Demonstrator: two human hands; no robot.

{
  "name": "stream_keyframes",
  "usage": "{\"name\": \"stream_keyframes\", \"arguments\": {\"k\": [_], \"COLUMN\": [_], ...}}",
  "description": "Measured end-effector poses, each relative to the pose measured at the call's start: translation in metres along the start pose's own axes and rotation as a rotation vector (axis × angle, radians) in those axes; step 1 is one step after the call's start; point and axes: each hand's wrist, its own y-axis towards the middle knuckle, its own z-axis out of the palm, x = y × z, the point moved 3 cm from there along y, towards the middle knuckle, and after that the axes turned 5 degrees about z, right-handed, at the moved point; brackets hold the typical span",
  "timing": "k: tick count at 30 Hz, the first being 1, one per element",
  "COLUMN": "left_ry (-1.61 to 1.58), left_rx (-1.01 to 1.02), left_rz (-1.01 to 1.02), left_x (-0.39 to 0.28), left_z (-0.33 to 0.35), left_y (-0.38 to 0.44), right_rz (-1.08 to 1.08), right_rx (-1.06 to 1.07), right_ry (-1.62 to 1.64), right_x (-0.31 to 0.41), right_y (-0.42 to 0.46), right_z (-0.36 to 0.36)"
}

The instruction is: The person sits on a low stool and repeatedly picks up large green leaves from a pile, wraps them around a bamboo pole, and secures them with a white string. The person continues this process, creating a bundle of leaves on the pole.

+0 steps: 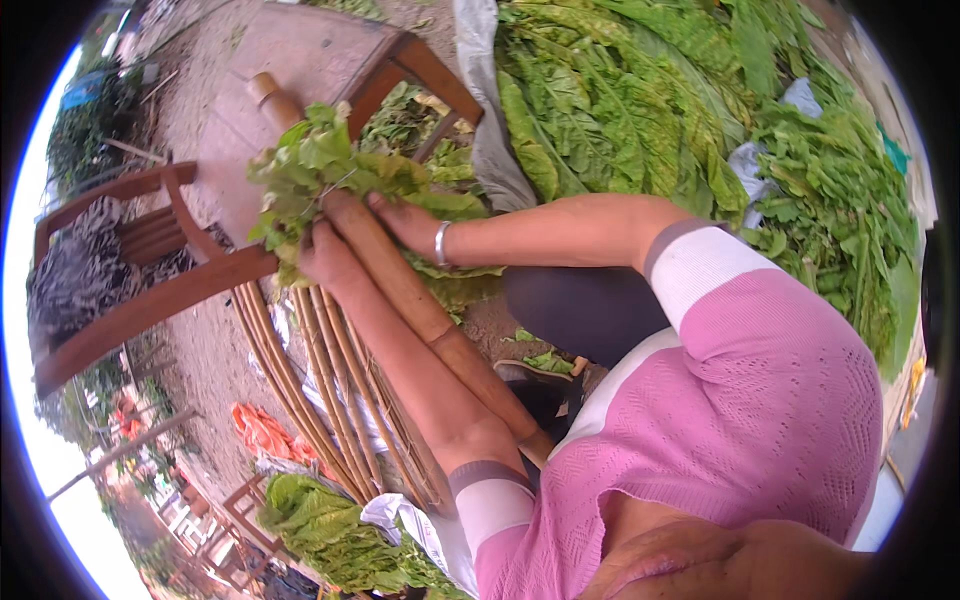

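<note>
A thick bamboo pole (412, 292) runs slantwise between my forearms, its far end over a wooden table. Large green leaves (307, 161) hang in a bunch around its upper part, with a thin string (337, 182) across them. My left hand (321, 251) is closed at the leaf bunch on the pole's left side, its fingertips partly hidden by leaves. On the other side, my right hand (409, 225), with a metal bangle at the wrist, has its thumb close to the pole. Its other fingers are hidden, so its grip is unclear.
The wooden table (300, 52) stands ahead. A wooden chair (169, 304) holds dark patterned cloth (82, 270). Several bamboo poles (322, 375) lie at left near an orange cloth (270, 431) and a leaf pile (330, 525). A large leaf heap (615, 97) lies on grey sheeting (495, 161) at right.
</note>
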Motion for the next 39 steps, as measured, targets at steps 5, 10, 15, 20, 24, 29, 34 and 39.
{"name": "stream_keyframes", "arguments": {"k": [5,10,15,20,24,29,34,39], "left_ry": [0.125,-0.117,-0.464,-0.406,-0.097,-0.111,-0.004,-0.041], "left_rx": [-0.068,-0.046,0.336,0.297,0.072,0.139,0.131,0.163], "left_rz": [0.088,-0.171,-0.092,-0.005,0.152,0.113,0.113,0.113], "left_x": [-0.042,0.002,-0.028,-0.035,-0.034,-0.027,-0.024,-0.032], "left_z": [0.002,-0.019,-0.072,-0.006,0.018,0.012,0.009,0.015], "left_y": [-0.016,-0.033,-0.105,-0.151,-0.158,-0.156,-0.153,-0.156], "right_rz": [-0.129,-0.132,-0.112,0.267,0.245,0.014,0.033,-0.129], "right_rx": [0.053,0.206,-0.535,-1.010,-0.896,-0.928,-0.949,-0.966], "right_ry": [0.008,-0.448,-1.291,-1.702,-1.823,-1.694,-1.499,-1.411], "right_x": [-0.016,-0.003,0.033,0.026,0.018,0.031,0.060,0.081], "right_y": [0.022,0.031,0.012,-0.005,0.004,-0.019,-0.064,-0.098], "right_z": [0.007,-0.066,-0.264,-0.412,-0.426,-0.427,-0.440,-0.448]}}
